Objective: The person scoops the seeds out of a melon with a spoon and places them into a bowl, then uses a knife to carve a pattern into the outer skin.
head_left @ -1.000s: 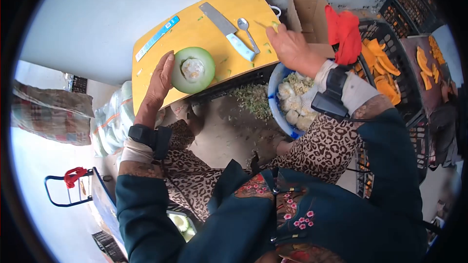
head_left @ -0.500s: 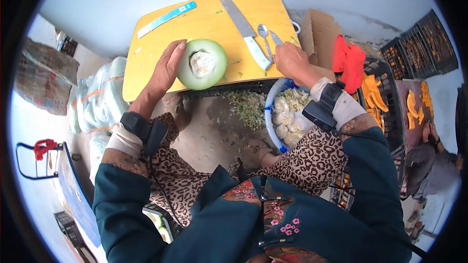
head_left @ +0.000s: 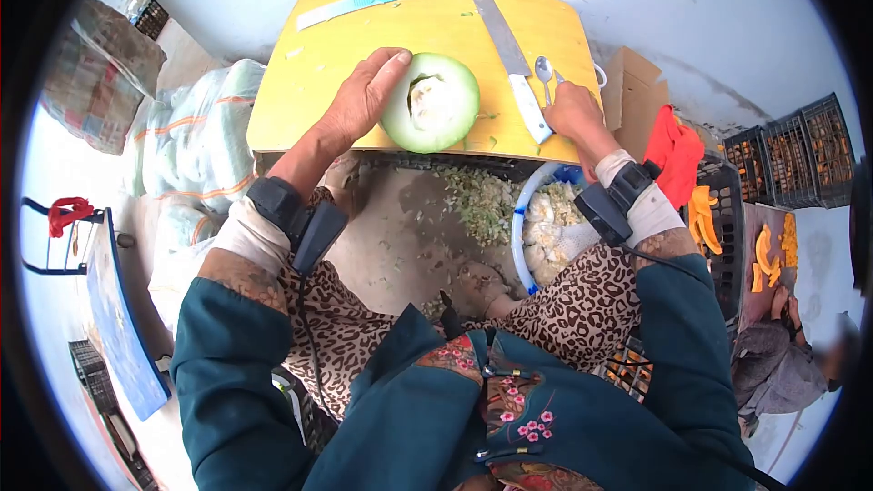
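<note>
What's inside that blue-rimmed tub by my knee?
The blue-rimmed tub holds pale, pulpy lumps and yellowish, crumbly bits. Your right leg covers part of the contents, and whatever lies beneath the top layer can't be seen.

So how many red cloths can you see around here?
2: a red cloth on the metal handle at the far left, and a bigger one at the right, beside the cardboard box. Others may be hidden.
</note>
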Demonstrator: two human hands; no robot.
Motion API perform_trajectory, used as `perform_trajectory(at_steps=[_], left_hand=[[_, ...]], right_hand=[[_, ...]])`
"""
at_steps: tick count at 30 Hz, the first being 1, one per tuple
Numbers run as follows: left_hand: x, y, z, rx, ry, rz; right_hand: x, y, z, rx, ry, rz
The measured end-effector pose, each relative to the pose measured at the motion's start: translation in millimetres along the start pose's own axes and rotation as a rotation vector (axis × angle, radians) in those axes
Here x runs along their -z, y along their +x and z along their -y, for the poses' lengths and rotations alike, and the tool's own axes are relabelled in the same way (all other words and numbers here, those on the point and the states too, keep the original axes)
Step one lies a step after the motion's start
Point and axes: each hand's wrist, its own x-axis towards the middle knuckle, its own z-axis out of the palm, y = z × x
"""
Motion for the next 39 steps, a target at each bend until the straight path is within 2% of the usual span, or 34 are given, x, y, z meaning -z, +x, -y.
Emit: perform_trajectory(at_steps=[11,17,21,24,27,30,31,34,39], left_hand=[[-13.0,2.2,-7.4,0.053,-0.033,-0.020],[-12.3,5.1,-8.3,0.177,-0.185,-0.025],[-8.5,5.4,-7.8,0.219,-0.213,-0.025],[-10.1,4.1,-10.3,0.217,-0.218,-0.031],[-11.1,6.4,-2.9,0.142,-0.207,-0.025],[-14.5,9.6,-2.6,0.202,-0.278,-0.036],[-14.9,11.0,-1.5,0.203,-0.285,-0.035],[-16.0,12.9,0.8,0.211,-0.312,-0.036],[-17.5,14.2,4.2,0.219,-0.335,-0.058]], right_hand=[[7.8,-6.5,3.2,-0.028,0.047,0.050],[-14.7,11.9,-26.1,0.114,0.108,-0.153],[10.1,2.1,-26.7,0.109,0.492,-0.107],[14.8,-2.1,-30.1,0.427,0.672,-0.218],[44.0,-50.9,-3.5,0.586,0.650,-0.247],[42.6,-70.4,13.1,0.754,0.599,-0.284],[40.6,-72.0,15.0,0.847,0.542,-0.363],[35.3,-74.8,18.4,0.884,0.362,-0.499],[33.0,-78.8,20.5,0.885,0.253,-0.551]])
